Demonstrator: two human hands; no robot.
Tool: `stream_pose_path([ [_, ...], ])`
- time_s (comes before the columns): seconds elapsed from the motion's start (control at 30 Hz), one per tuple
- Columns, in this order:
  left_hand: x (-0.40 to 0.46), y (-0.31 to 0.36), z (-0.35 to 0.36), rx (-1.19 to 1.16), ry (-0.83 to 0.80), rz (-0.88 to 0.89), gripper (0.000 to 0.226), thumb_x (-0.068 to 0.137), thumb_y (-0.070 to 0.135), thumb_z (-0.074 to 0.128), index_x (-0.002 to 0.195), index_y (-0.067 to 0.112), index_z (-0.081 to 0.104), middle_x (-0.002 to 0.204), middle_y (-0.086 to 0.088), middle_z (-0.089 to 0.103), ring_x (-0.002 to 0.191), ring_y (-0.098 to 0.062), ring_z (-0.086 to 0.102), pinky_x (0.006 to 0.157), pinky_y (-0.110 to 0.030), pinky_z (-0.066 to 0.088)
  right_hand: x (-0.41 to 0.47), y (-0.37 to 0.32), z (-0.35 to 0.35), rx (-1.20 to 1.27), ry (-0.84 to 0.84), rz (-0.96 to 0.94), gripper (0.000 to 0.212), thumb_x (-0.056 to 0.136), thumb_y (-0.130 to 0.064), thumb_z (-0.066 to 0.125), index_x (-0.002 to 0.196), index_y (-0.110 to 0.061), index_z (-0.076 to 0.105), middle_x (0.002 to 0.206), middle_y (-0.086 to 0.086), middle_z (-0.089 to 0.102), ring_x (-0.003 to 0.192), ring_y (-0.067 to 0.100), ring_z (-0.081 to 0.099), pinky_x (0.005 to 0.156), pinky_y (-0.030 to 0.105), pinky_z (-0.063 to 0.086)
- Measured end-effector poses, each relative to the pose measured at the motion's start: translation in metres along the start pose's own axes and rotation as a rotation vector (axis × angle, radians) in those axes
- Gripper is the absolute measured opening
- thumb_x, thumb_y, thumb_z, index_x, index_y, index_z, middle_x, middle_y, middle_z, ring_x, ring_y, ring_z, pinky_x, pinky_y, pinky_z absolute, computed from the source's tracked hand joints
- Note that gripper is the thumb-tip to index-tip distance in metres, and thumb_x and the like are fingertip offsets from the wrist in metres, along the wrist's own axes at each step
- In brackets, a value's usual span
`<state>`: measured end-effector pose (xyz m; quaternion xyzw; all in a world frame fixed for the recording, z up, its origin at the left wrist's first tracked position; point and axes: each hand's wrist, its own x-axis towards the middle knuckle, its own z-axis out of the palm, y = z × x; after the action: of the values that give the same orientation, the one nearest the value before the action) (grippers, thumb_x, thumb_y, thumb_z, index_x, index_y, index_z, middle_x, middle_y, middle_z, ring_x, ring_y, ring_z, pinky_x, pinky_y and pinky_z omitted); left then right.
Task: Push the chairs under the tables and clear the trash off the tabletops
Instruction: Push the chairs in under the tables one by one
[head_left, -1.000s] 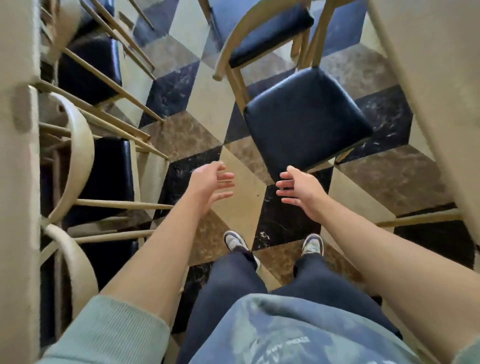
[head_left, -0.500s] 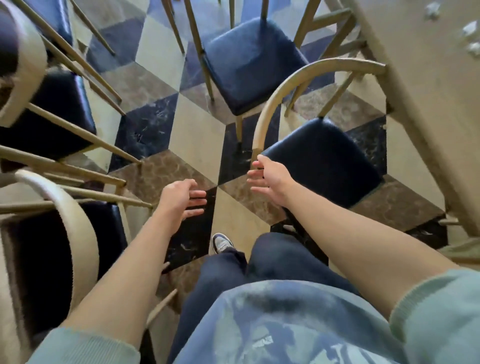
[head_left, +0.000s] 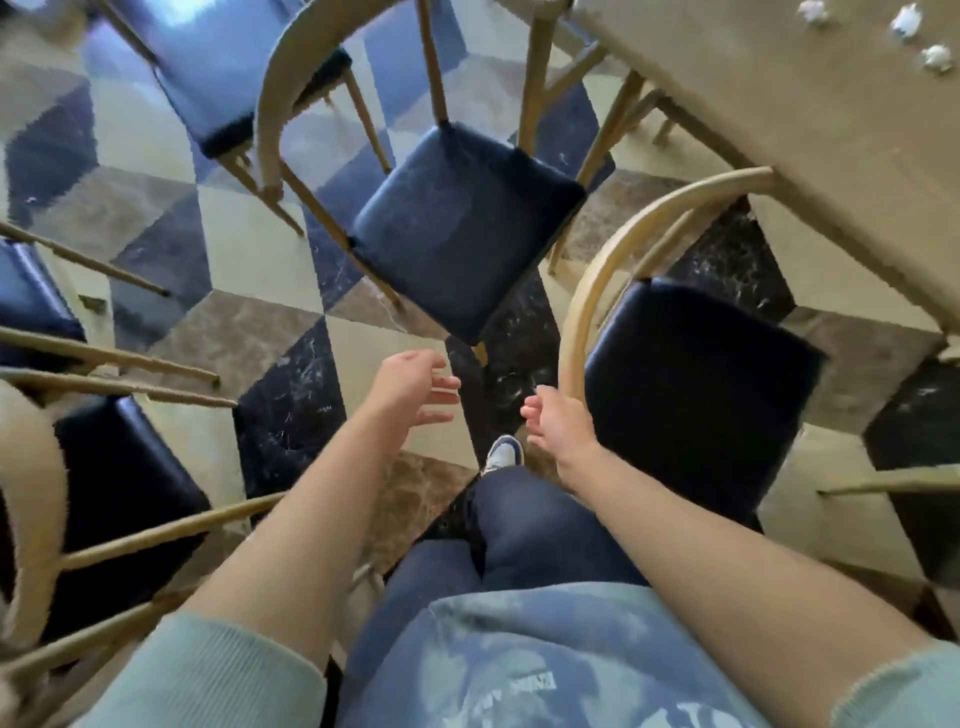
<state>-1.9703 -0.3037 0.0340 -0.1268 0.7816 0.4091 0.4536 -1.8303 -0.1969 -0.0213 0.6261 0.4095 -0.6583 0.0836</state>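
A wooden chair with a dark seat (head_left: 696, 384) stands at the right, its curved backrest rail (head_left: 618, 270) reaching the edge of a tan table (head_left: 810, 135). My right hand (head_left: 558, 426) is at the lower end of that rail with relaxed fingers; whether it touches the rail is unclear. My left hand (head_left: 410, 389) hovers open over the floor, holding nothing. Three crumpled white paper scraps (head_left: 906, 21) lie on the tabletop at the upper right. A second chair (head_left: 462, 228) stands out in the aisle ahead of me.
More dark-seated chairs stand at the left (head_left: 119, 493) and at the top left (head_left: 234, 78), their legs and rails jutting into the aisle. The floor (head_left: 260, 260) is patterned in cream, brown and black tiles. My legs and one shoe (head_left: 504, 452) are below.
The view has moved forward along the aisle and the table with paper scraps has come further into sight. My right hand has dropped to the lower end of the near chair's backrest rail.
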Motion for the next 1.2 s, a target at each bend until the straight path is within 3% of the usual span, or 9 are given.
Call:
stream_pose_path([
  [0.07,0.022,0.039,0.014,0.097,-0.057,0.045,0.023,0.106,0.02,0.045,0.117,0.007,0.061,0.096,-0.014,0.071,0.086,-0.029,0.071,0.078,-0.044,0.061,0.001,-0.003,0.006,0.116,-0.022,0.041,0.027,0.1,-0.032,0.049,0.105,-0.016,0.07,0.131,0.004,0.069,0.105,0.018,0.065,0.103,0.038,0.051],
  [0.17,0.044,0.084,0.047,0.24,-0.163,0.071,0.026,0.104,0.022,0.05,0.123,0.008,0.061,0.106,-0.014,0.072,0.094,-0.031,0.072,0.071,-0.042,0.063,-0.006,-0.006,0.006,0.351,-0.069,0.132,0.043,0.102,-0.039,0.052,0.137,-0.016,0.054,0.148,0.013,0.054,0.125,0.027,0.058,0.109,0.047,0.043],
  [0.27,0.056,0.114,0.089,0.444,-0.266,0.093,0.018,0.102,0.028,0.055,0.11,0.013,0.061,0.11,-0.01,0.068,0.099,-0.028,0.067,0.086,-0.05,0.062,-0.006,-0.01,0.01,0.736,-0.183,0.247,0.086,0.088,-0.068,0.057,0.155,-0.019,0.034,0.154,0.011,0.04,0.13,0.03,0.052,0.104,0.052,0.042],
  [0.33,0.065,0.136,0.128,0.592,-0.329,0.149,0.017,0.1,0.033,0.059,0.093,0.017,0.059,0.098,-0.007,0.062,0.099,-0.027,0.062,0.09,-0.051,0.06,0.005,-0.015,0.013,1.068,-0.133,0.343,0.097,0.086,-0.072,0.057,0.159,-0.016,0.027,0.16,0.016,0.034,0.14,0.039,0.044,0.1,0.053,0.044],
  [0.5,0.086,0.164,0.194,0.87,-0.434,0.274,0.033,0.096,0.041,0.064,0.11,0.012,0.059,0.09,-0.007,0.063,0.088,-0.028,0.067,0.083,-0.049,0.062,0.013,-0.02,0.029,1.546,0.134,0.409,0.081,0.097,-0.059,0.05,0.152,0.0,0.036,0.148,0.023,0.049,0.132,0.038,0.055,0.09,0.046,0.053],
  [0.67,0.11,0.182,0.238,1.067,-0.35,0.406,0.022,0.096,0.023,0.065,0.106,0.007,0.054,0.084,-0.01,0.063,0.076,-0.029,0.07,0.065,-0.044,0.063,0.029,-0.026,0.018,1.833,0.34,0.406,0.049,0.104,-0.032,0.053,0.137,0.004,0.049,0.133,0.026,0.059,0.131,0.039,0.056,0.109,0.059,0.045],
  [0.87,0.102,0.161,0.231,0.969,-0.326,0.322,0.032,0.085,0.02,0.063,0.113,0.006,0.06,0.093,-0.013,0.067,0.08,-0.034,0.073,0.068,-0.053,0.065,0.019,-0.012,-0.012,1.861,0.481,0.403,0.038,0.103,-0.019,0.055,0.137,-0.002,0.048,0.119,0.028,0.061,0.109,0.043,0.063,0.095,0.063,0.054],
  [1.0,0.099,0.134,0.231,0.866,-0.332,0.163,0.018,0.091,0.013,0.065,0.105,0.007,0.057,0.089,-0.017,0.07,0.069,-0.033,0.076,0.061,-0.054,0.065,0.009,0.016,-0.047,1.61,0.562,0.425,0.039,0.105,-0.022,0.053,0.141,-0.006,0.049,0.116,0.024,0.064,0.097,0.037,0.069,0.061,0.048,0.063],
  [1.2,0.071,0.115,0.264,0.747,-0.438,-0.045,0.011,0.093,0.011,0.068,0.1,0.007,0.062,0.095,-0.018,0.074,0.08,-0.034,0.076,0.073,-0.058,0.064,0.003,0.055,-0.162,1.314,0.682,0.358,0.026,0.102,-0.024,0.061,0.124,-0.019,0.048,0.102,0.012,0.063,0.089,0.029,0.071,0.08,0.045,0.064],
])
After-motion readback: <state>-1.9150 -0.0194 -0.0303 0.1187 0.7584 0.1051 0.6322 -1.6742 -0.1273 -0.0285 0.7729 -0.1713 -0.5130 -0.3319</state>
